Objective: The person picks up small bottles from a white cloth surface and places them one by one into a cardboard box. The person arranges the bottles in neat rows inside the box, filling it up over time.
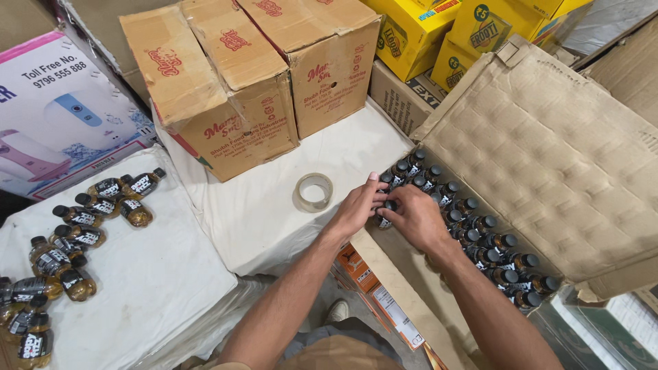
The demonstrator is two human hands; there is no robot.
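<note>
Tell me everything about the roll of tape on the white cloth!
The roll of tape is a clear, shiny plastic ring with a big hole in the middle. It lies flat on the white cloth, just in front of the brown cardboard boxes. Nothing else touches it. The left hand is close on its right side but apart from it, busy at the small dark-capped bottles.

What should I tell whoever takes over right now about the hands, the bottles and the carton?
Left hand and right hand both rest on one small bottle at the near end of the open carton; grip unclear.
Done: rows of black-capped bottles stand upright in the carton.
Left: loose bottles lie on the white cloth. Tape roll sits unused beside the carton.
</note>
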